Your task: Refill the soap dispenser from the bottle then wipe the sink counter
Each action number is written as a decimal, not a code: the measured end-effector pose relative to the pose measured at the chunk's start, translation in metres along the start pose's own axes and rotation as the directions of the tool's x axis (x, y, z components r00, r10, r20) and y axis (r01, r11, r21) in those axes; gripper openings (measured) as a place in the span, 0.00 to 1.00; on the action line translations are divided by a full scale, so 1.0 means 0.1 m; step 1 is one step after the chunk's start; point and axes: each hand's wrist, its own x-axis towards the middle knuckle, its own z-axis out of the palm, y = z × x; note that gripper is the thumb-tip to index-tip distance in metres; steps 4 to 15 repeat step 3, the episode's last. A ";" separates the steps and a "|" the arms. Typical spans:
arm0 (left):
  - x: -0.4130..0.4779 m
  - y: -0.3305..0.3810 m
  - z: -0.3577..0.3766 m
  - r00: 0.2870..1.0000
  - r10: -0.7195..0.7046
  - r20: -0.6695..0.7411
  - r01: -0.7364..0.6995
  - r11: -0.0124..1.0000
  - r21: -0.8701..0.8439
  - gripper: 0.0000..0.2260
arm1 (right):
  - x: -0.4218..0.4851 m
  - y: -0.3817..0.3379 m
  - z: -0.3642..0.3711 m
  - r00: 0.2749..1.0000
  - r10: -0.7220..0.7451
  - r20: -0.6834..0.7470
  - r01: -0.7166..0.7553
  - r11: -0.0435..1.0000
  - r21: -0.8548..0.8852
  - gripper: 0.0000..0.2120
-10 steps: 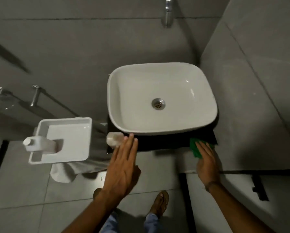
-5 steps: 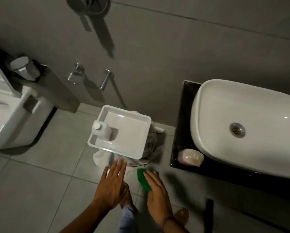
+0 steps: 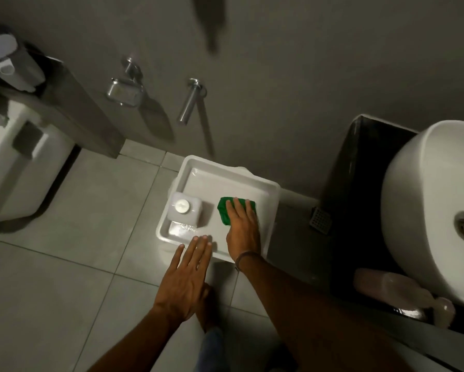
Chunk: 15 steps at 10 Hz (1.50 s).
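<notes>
Green cloth (image 3: 236, 213), white tray (image 3: 268, 200), white bottle (image 3: 183, 210), black counter (image 3: 359, 157).

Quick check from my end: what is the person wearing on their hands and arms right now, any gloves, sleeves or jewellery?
No gloves and no sleeves: both forearms are bare as far as the frame shows. The right hand has a thin dark band around the wrist, like a bracelet or cord. The left hand shows nothing on the wrist, and no rings are visible on either hand.

A white tray (image 3: 263, 196) sits raised above the grey tiled floor (image 3: 64, 264), holding a white capped bottle (image 3: 183, 212) at its left and a green cloth (image 3: 225, 210) at its centre. To the right, a black counter (image 3: 359, 162) carries a white basin (image 3: 424, 200) and a pale dispenser (image 3: 386, 287) lying beside it.
</notes>
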 end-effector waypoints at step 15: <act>-0.04 0.08 -0.04 0.996 -0.049 0.070 0.038 0.989 0.141 0.41 | -0.05 0.02 0.02 0.974 -0.076 0.215 0.103 0.987 -0.119 0.45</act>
